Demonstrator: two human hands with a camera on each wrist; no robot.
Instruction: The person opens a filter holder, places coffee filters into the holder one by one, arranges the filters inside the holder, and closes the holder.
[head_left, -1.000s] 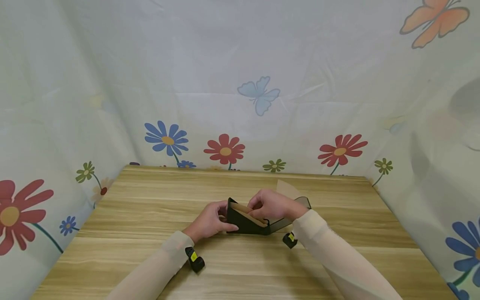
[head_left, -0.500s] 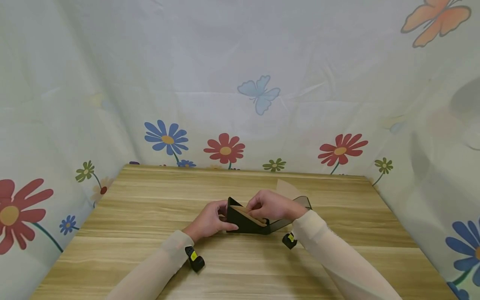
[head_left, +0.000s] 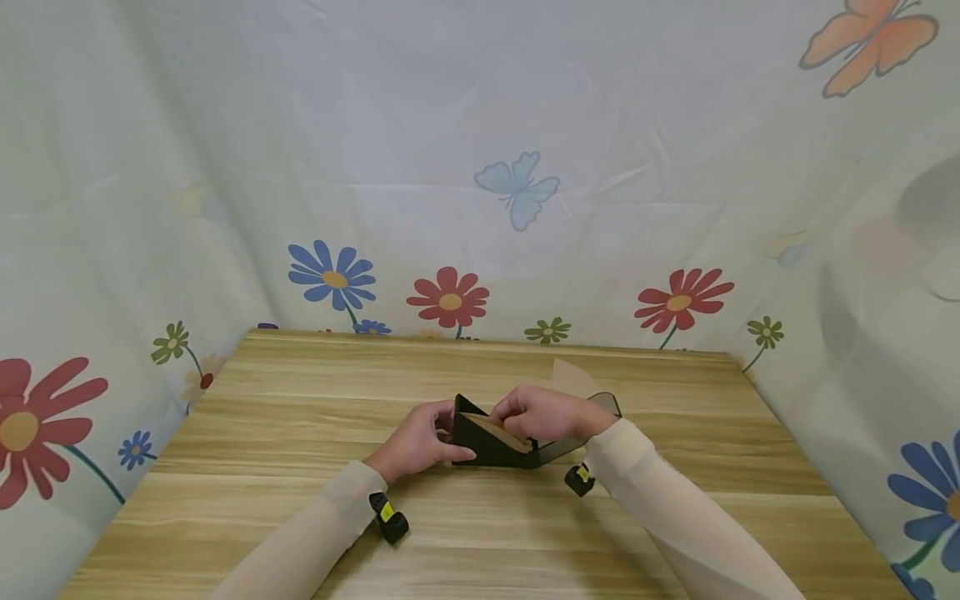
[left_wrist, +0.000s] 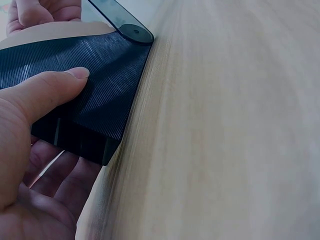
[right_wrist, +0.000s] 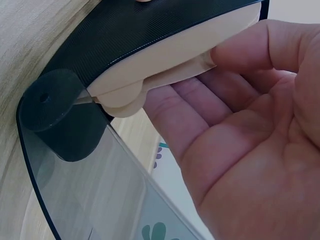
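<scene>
A black ribbed filter holder (left_wrist: 100, 95) with a hinged see-through lid (right_wrist: 100, 185) stands on the table, lid swung out to the right. My left hand (head_left: 417, 444) grips its left end, with the thumb (left_wrist: 55, 92) along the ribbed wall and the other fingers on the far side. Inside sits a stack of tan paper coffee filters (right_wrist: 170, 55), a rounded tab showing at the lid end. The right hand (head_left: 542, 412) reaches into the opening and pinches filter paper between thumb and fingers. In the left wrist view the right hand is mostly hidden behind the holder.
Another tan paper sheet (head_left: 573, 377) lies on the wooden table (head_left: 315, 375) behind the right hand, partly overlapped by the lid. A flower-printed cloth (head_left: 420, 200) hangs around the back and sides. Each wrist carries a small black camera (head_left: 392, 523).
My right hand has dipped slightly, and the upper edge of the filters sits a little lower in the holder. The left hand and holder stay in nearly the same place.
</scene>
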